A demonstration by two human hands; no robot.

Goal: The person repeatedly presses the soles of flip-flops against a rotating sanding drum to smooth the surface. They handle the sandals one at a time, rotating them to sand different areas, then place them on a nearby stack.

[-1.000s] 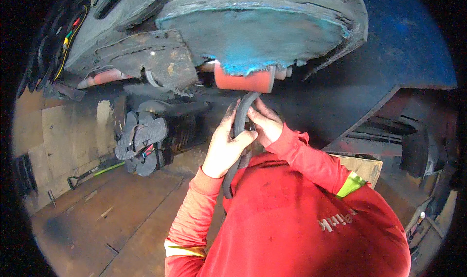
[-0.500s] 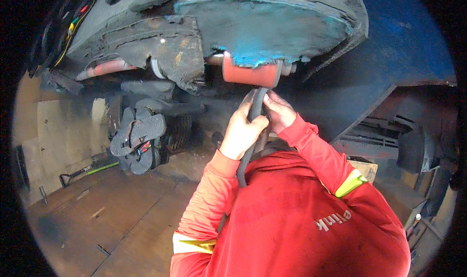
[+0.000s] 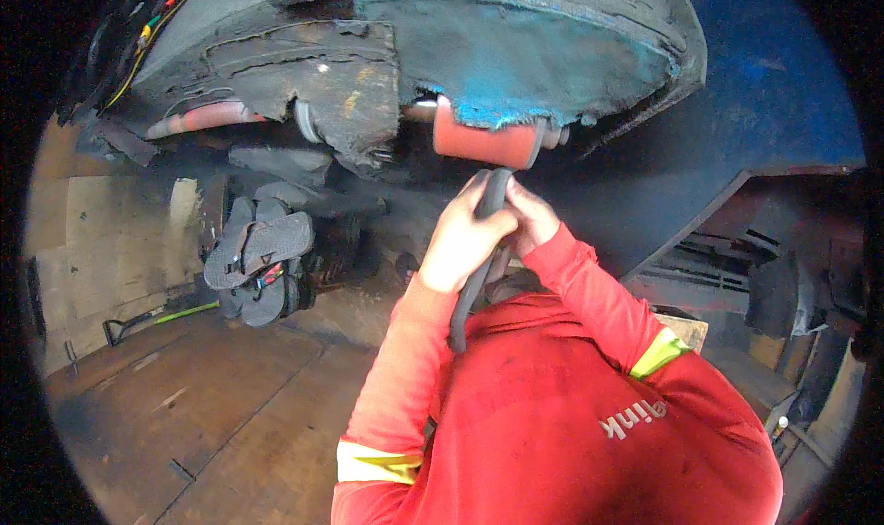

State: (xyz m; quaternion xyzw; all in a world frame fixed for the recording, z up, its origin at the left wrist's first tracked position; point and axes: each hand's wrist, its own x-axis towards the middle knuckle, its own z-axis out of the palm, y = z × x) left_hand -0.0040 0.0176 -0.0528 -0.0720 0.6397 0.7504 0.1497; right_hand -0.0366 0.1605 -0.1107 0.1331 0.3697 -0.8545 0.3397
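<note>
A dark grey flip-flop (image 3: 495, 193), seen edge-on, stands upright between my hands. Its top end is at the lower edge of an orange-red sanding drum (image 3: 483, 145); whether they touch I cannot make out. My left hand (image 3: 460, 239) is closed on the flip-flop's left face, with the thumb laid across its edge. From the other side my right hand (image 3: 534, 218) grips it, fingers near the top and partly hidden. The lower end of the flip-flop hangs down by my left wrist.
Above the drum is a dusty machine hood with a ragged blue flap (image 3: 534, 60). A second reddish drum (image 3: 207, 117) shows at the far left. Several grey flip-flops (image 3: 267, 249) are stacked on the left. A green-handled tool (image 3: 184, 312) lies by the wooden wall.
The view has shifted slightly, so the machine sits a little farther right and lower. Both hands keep their hold on the flip-flop, close beneath the drum.
</note>
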